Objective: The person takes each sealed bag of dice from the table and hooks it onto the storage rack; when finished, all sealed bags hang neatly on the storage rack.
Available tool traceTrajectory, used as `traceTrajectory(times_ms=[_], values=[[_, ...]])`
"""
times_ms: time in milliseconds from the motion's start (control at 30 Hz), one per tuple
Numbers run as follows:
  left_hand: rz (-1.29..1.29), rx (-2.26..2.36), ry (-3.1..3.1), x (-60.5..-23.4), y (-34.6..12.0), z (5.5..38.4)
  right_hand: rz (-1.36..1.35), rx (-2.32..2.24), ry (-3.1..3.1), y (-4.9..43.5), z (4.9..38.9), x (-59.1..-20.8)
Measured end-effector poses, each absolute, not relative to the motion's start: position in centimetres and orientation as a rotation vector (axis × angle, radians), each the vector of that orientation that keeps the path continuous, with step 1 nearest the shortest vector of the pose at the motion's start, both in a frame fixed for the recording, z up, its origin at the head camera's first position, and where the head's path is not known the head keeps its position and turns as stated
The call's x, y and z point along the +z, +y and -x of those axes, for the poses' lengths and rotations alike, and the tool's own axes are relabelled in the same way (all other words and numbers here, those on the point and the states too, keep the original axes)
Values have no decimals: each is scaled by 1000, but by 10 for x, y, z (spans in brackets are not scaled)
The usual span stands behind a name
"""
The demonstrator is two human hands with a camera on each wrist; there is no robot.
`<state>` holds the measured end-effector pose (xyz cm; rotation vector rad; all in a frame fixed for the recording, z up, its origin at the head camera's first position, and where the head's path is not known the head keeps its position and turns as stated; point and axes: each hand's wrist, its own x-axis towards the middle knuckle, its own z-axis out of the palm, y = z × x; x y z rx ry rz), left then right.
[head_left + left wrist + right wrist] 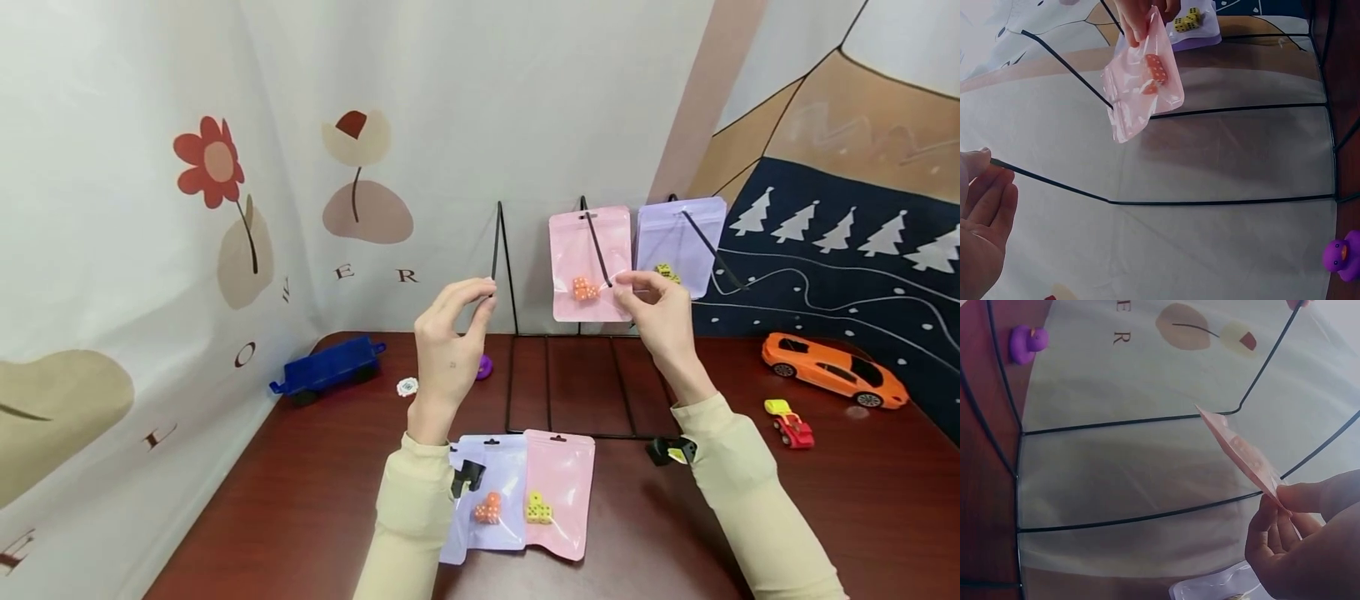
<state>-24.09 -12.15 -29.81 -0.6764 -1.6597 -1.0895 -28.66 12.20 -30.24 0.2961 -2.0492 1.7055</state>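
Note:
My left hand pinches the tip of the left prong of a black wire rack between thumb and index finger. That prong carries no bag. From the middle prong hangs a pink zip bag with orange dice inside. With thumb and fingers, my right hand grips the pink bag's lower right edge; the bag looks turned edge-on in the right wrist view. A lilac zip bag with yellow dice hangs on the right prong, partly behind the right hand.
Lilac bags and a pink bag with dice lie in front of the rack. A blue trailer and purple duck are left. An orange car and small red-yellow toy vehicle stand right.

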Motion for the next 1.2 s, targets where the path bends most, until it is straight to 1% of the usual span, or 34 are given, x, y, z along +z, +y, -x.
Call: traceTrajectory(times_ms=[167, 300, 600, 933, 1200], values=[[670, -1096, -1662, -300, -121, 238, -268, 1693, -2061, 124, 296, -306], [671, -1097, -1658, -300, -121, 237, -294, 1678, -2065, 123, 290, -301], [661, -1109, -1656, -304, -120, 237, -355, 1717, -2082, 130, 312, -329], [669, -1097, -1661, -302, -120, 237, -331, 1789, -2070, 131, 310, -330], [685, -1079, -1648, -299, -123, 240, -299, 1701, -1988, 126, 303, -330]])
